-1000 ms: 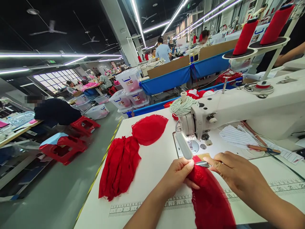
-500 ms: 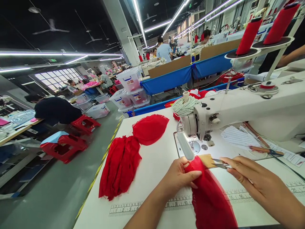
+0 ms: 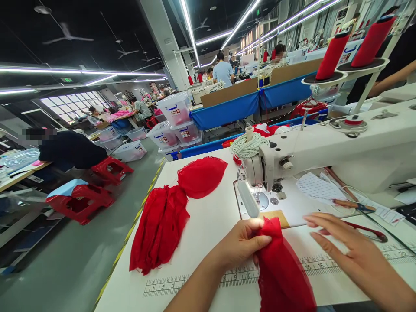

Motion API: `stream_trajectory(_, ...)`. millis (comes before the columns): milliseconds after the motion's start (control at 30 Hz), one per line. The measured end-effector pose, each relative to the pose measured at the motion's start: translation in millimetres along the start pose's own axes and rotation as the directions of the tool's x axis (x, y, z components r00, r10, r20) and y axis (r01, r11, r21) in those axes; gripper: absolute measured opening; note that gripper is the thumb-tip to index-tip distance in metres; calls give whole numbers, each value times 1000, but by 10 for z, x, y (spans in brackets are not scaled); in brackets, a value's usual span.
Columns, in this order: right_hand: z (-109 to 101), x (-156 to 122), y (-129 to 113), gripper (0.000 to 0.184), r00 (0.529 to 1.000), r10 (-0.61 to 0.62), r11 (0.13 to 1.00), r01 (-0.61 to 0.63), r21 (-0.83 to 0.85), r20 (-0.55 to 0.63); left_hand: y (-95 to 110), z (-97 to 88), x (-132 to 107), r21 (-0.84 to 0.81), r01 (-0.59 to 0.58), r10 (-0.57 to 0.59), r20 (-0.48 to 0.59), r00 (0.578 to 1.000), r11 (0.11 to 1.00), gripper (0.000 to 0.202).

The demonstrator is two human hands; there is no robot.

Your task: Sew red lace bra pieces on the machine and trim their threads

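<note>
My left hand [image 3: 242,242] pinches the top end of a red sheer fabric piece [image 3: 282,268] with a lacy edge, which hangs down over the front of the table. To its right, my right hand [image 3: 344,247] is open, fingers stretched out and apart, holding nothing. Just behind that hand lies a snips' red handle [image 3: 373,233] on the table; the hand hides the blades. The sewing machine [image 3: 269,169] stands beyond both hands, its lamp [image 3: 247,199] shining close to the left one.
Left on the white table lie a gathered red fabric piece [image 3: 160,227] and a red cup-shaped piece [image 3: 203,177]. A printed ruler [image 3: 182,284] runs along the front. Paper scraps [image 3: 313,186] and a brown-handled tool [image 3: 352,203] lie under the machine arm. Red thread cones [image 3: 333,56] stand above.
My right hand has let go of the snips and opened; they now lie on the table behind it. The left hand still pinches the red fabric. The view has shifted slightly.
</note>
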State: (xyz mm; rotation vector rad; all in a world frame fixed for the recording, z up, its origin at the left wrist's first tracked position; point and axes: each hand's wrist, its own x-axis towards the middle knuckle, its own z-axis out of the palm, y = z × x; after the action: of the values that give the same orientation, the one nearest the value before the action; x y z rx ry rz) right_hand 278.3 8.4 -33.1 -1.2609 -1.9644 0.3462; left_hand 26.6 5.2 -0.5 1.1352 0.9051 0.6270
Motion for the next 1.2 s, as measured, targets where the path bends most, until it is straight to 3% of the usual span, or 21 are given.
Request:
stream_trajectory(100, 191, 164, -372, 39, 938, 140, 858, -274, 435, 316, -9, -8, -33, 15, -8, 8, 46, 999, 1000, 38)
stream_trajectory(200, 262, 248, -538, 35, 864, 175, 707, -444, 551, 473, 1, -11, -45, 41, -36, 35, 9, 999, 999, 40)
stream_trajectory(267, 251, 245, -542, 30, 897, 212, 746, -405, 528, 389, 15, -3, -35, 69, -32, 35, -35, 999, 997, 40)
stream_trajectory(367, 235, 177, -472, 22, 989, 123, 918, -144, 370, 78, 25, 17, -7, 89, -13, 26, -145, 989, 996, 40)
stream_trajectory(467, 269, 91, -412, 18, 984, -56, 985, 81, 149, -170, 11, 25, 7, 56, -16, 27, -202, 979, 998, 40)
stream_trajectory(533, 295, 63, -418, 23, 962, -142, 988, 154, 35, -233, -7, 19, -2, -14, -51, 48, -139, 989, 999, 40)
stream_trajectory(633, 292, 82, -500, 23, 941, -213, 973, 229, 33, -264, -30, -3, -34, -127, -87, 91, 29, 995, 988, 55)
stream_trajectory(700, 263, 118, -577, 19, 936, -219, 963, 252, 93, -274, -37, -15, -51, -137, -46, 61, 104, 993, 990, 49)
stream_trajectory(833, 206, 158, -705, 13, 979, -91, 957, 137, 256, -183, -17, -10, -45, 9, 18, -18, 69, 997, 1000, 40)
stream_trajectory(933, 212, 141, -731, 16, 999, 48, 931, -38, 362, -20, 43, 6, -51, 196, -124, 129, -11, 992, 973, 33)
stream_trajectory(1000, 234, 127, -697, 20, 994, 71, 921, -97, 378, 84, 101, 26, -97, 284, -259, 268, 8, 963, 923, 26)
stream_trajectory(1033, 244, 121, -665, 23, 989, 64, 925, -108, 365, 130, 128, 42, -135, 302, -285, 285, 46, 958, 910, 23)
stream_trajectory(1100, 252, 96, -588, 21, 988, 40, 950, -84, 301, 151, 161, 92, -230, 306, -225, 197, 121, 973, 925, 21)
stream_trajectory(1133, 247, 68, -554, 18, 994, 27, 965, -53, 255, 107, 162, 123, -279, 300, -149, 120, 115, 986, 942, 23)
stream_trajectory(1200, 221, -35, -530, 17, 999, -28, 985, 34, 168, -42, 134, 197, -364, 209, -17, 21, -14, 1000, 978, 29)
